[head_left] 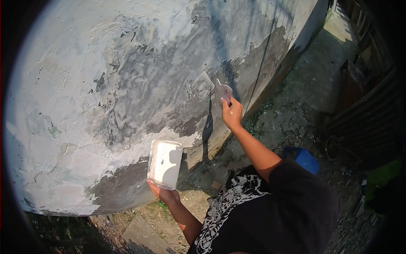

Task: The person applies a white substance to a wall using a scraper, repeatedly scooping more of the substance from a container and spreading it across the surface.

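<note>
My right hand (232,114) is closed on a flat putty scraper (223,91), its wavy edge standing close to the wall. Just left of the blade, a pale diamond-shaped patch (204,86) shows on the wall. Lower down, my left hand (164,193) grips the bottom end of a rectangular plastic container (152,163) with smeared sides. White paste (165,158) fills it, and a shadow falls across its surface. The wall (139,80) carries rough white coating at the left and grey, partly covered areas in the middle.
Bare dark grey wall (270,53) shows toward the right. Along the wall's foot runs a rough concrete path (292,101). A blue container (307,161) stands on the ground beyond my right arm. Corrugated sheeting (366,112) borders the path's far side.
</note>
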Action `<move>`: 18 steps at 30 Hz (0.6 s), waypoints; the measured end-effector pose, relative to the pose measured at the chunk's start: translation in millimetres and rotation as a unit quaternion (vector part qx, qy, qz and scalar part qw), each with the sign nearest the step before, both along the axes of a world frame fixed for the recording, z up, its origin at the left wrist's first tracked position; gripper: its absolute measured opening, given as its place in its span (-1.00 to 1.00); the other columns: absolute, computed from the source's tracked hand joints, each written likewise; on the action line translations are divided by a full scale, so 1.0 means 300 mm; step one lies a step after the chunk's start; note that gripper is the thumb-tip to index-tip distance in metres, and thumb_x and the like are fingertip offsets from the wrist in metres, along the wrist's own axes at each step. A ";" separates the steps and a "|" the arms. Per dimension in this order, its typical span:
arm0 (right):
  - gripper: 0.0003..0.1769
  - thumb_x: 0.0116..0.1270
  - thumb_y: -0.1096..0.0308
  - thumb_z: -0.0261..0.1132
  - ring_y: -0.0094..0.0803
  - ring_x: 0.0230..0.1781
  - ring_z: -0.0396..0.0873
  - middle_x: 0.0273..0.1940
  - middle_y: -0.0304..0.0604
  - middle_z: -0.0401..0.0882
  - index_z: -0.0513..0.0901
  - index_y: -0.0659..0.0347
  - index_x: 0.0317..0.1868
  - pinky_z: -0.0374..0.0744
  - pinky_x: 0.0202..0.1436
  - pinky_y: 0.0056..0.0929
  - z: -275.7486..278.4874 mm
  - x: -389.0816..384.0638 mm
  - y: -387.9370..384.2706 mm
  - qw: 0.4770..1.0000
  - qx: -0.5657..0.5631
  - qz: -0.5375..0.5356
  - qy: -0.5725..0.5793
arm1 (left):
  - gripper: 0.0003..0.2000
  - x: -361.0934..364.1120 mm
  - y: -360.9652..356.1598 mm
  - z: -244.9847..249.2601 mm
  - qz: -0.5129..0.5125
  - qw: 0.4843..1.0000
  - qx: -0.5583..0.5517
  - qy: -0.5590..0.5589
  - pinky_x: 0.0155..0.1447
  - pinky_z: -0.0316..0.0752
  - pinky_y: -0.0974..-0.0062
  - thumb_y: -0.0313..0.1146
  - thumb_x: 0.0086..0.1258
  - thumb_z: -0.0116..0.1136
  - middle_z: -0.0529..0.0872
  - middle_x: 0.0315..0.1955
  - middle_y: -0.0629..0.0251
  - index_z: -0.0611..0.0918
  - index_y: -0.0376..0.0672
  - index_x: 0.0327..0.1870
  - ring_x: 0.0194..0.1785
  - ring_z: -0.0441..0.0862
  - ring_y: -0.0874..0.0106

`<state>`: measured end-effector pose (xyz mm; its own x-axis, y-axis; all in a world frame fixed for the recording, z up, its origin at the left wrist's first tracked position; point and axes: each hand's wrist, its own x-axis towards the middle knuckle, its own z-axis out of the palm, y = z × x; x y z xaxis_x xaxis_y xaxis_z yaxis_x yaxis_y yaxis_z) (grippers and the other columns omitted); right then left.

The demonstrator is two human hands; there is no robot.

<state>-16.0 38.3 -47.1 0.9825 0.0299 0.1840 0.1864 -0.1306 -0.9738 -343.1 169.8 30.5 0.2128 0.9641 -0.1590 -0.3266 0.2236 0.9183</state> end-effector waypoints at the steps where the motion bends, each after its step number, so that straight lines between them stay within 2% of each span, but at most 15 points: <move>1: -0.81 0.37 0.38 0.25 0.17 -0.34 0.65 -0.39 0.20 0.67 0.71 0.33 -0.17 0.50 -0.25 -0.02 0.002 0.047 0.004 0.997 0.033 -0.069 0.006 | -0.36 -0.012 -0.003 -0.008 0.000 1.000 -0.002 0.000 0.49 0.38 0.19 0.10 0.69 -0.19 0.44 0.46 0.09 0.31 -0.26 0.53 0.46 0.45 0.19; 2: -0.81 0.37 0.38 0.25 0.17 -0.34 0.65 -0.39 0.20 0.67 0.71 0.33 -0.17 0.50 -0.25 -0.02 0.001 0.086 0.016 0.997 0.033 -0.069 0.006 | -0.36 -0.020 -0.004 -0.014 -0.001 1.000 -0.008 0.000 0.48 0.38 0.18 0.10 0.69 -0.20 0.43 0.46 0.10 0.30 -0.26 0.54 0.46 0.44 0.19; 4: -0.78 0.38 0.38 0.24 0.19 -0.28 0.67 -0.35 0.23 0.69 0.73 0.32 -0.10 0.53 -0.17 -0.03 0.011 0.138 0.046 0.988 0.045 -0.143 -0.020 | -0.36 -0.033 -0.006 -0.013 -0.001 1.000 -0.011 -0.004 0.48 0.39 0.17 0.10 0.69 -0.20 0.43 0.47 0.10 0.30 -0.26 0.54 0.47 0.44 0.18; 5: -0.69 0.38 0.39 0.21 0.20 -0.14 0.67 -0.21 0.20 0.72 0.73 0.29 0.05 0.57 -0.06 -0.05 0.011 0.137 0.081 0.989 0.062 -0.133 -0.024 | -0.36 -0.044 -0.013 -0.011 0.007 1.000 -0.012 0.000 0.48 0.39 0.17 0.10 0.70 -0.21 0.42 0.47 0.10 0.29 -0.26 0.55 0.47 0.44 0.19; 6: -0.69 0.38 0.39 0.21 0.20 -0.14 0.67 -0.21 0.20 0.72 0.73 0.29 0.05 0.57 -0.06 -0.05 0.023 0.116 0.120 0.989 0.066 -0.132 -0.025 | -0.36 -0.053 -0.015 -0.010 0.016 1.000 -0.013 0.003 0.48 0.38 0.17 0.09 0.70 -0.21 0.42 0.48 0.10 0.28 -0.25 0.55 0.47 0.44 0.19; 8: -0.56 0.33 0.47 0.21 0.19 0.01 0.65 0.00 0.15 0.70 0.67 0.26 0.22 0.58 0.06 -0.06 0.051 0.032 0.199 0.982 0.018 -0.120 -0.145 | -0.36 -0.075 -0.018 -0.021 0.029 1.000 -0.011 -0.002 0.49 0.38 0.18 0.09 0.70 -0.21 0.41 0.48 0.10 0.28 -0.24 0.56 0.47 0.43 0.19; 10: -0.46 0.23 0.57 0.24 0.16 0.08 0.63 0.12 0.08 0.66 0.63 0.26 0.27 0.59 0.10 -0.08 0.084 -0.100 0.237 0.986 0.004 -0.040 -0.164 | -0.36 -0.084 -0.024 -0.035 0.045 0.999 -0.014 -0.002 0.49 0.38 0.18 0.09 0.70 -0.21 0.40 0.49 0.10 0.27 -0.23 0.56 0.48 0.42 0.20; 12: -0.42 0.15 0.63 0.27 0.15 0.08 0.63 0.15 0.07 0.64 0.63 0.28 0.26 0.59 0.13 -0.10 0.066 -0.214 0.267 0.980 -0.011 0.026 -0.196 | -0.36 -0.092 -0.035 -0.053 0.070 0.997 -0.006 0.042 0.52 0.34 0.20 0.10 0.70 -0.21 0.41 0.48 0.10 0.27 -0.21 0.57 0.50 0.40 0.22; 13: -0.47 0.19 0.62 0.24 0.14 0.07 0.65 0.11 0.09 0.67 0.66 0.28 0.23 0.60 0.11 -0.10 0.065 -0.257 0.266 0.975 -0.004 0.044 -0.219 | -0.36 -0.104 -0.030 -0.064 0.072 0.996 -0.009 0.045 0.52 0.34 0.20 0.10 0.70 -0.21 0.41 0.48 0.10 0.27 -0.21 0.57 0.50 0.40 0.22; 15: -0.53 0.22 0.62 0.21 0.09 0.01 0.69 0.00 0.11 0.71 0.68 0.30 0.17 0.63 0.06 -0.12 0.066 -0.290 0.244 0.966 0.004 0.080 -0.247 | -0.36 -0.112 -0.005 -0.057 0.045 0.999 -0.009 -0.012 0.53 0.31 0.22 0.11 0.69 -0.20 0.41 0.48 0.15 0.29 -0.20 0.56 0.50 0.39 0.25; 18: -0.56 0.24 0.61 0.19 0.05 -0.07 0.72 -0.07 0.10 0.73 0.69 0.31 0.14 0.63 0.03 -0.16 0.079 -0.230 0.184 0.977 0.068 0.104 -0.175 | -0.36 -0.101 0.007 0.015 0.058 0.998 -0.008 0.003 0.52 0.29 0.24 0.12 0.68 -0.19 0.42 0.48 0.20 0.31 -0.19 0.54 0.48 0.40 0.28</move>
